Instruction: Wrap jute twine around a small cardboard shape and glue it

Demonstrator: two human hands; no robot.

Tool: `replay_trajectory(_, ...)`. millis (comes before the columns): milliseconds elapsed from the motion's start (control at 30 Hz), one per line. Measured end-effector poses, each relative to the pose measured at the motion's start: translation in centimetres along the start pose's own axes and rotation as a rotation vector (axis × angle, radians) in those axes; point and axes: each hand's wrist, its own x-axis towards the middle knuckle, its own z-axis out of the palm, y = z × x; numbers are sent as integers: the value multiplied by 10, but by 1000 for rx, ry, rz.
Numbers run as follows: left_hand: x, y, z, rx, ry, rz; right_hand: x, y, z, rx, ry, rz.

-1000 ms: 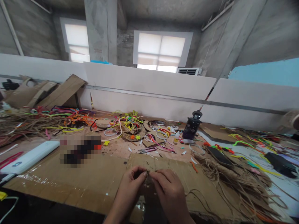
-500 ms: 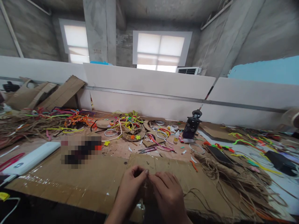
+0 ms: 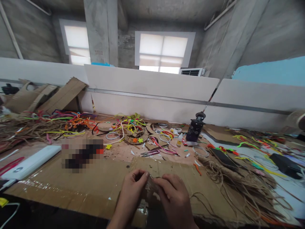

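My left hand (image 3: 133,187) is closed in a pinch, thumb against forefinger, at the near edge of the cardboard mat (image 3: 95,187). Close beside it, my right hand (image 3: 175,194) pinches with bent fingers. Between the two fingertips is a small bit of brown twine (image 3: 150,185), blurred and partly hidden by the fingers. More of the loose twine (image 3: 202,197) curves over the mat to the right of my right hand.
Thread snips (image 3: 151,153) lie beyond my hands, near a woven ring (image 3: 130,139) with coloured flowers. A twine bundle (image 3: 247,178) and a phone (image 3: 224,158) are at right. A white power bank (image 3: 32,161) lies left; a dark bottle (image 3: 195,128) stands behind.
My hands have moved slightly apart, the right one shifting a little to the right. More of the brown twine shows between the fingertips.
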Motion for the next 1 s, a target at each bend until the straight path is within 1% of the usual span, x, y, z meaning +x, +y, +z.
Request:
replay_trajectory(167, 0, 0, -1, 2, -8, 1, 4, 0, -5, 221, -53, 210)
replay_trajectory(300, -1, -1, -1, 10, 3, 25, 10, 0, -4, 319, -62, 409)
replay_trajectory(400, -3, 1, -1, 30, 1, 26, 15, 0, -1, 381, -134, 515)
replay_trajectory(567, -4, 2, -1, 27, -39, 31, 23, 1, 1, 482, -257, 648)
replay_trajectory(667, -4, 1, -2, 17, -54, 34, 24, 4, 4, 580, -316, 775)
replay_trajectory(733, -4, 0, -3, -1, -60, 36, 22, 7, 8, 685, -320, 872)
replay_trajectory(800, -3, -1, -3, -6, -68, 34, 18, 10, 13, 778, -300, 933)
replay_trajectory(900, -3, -3, -3, -2, -67, 33, 13, 13, 19, 891, -268, 974)
replay_trajectory(1000, -3, -6, -4, -6, -66, 26, 12, 13, 20, 949, -267, 991)
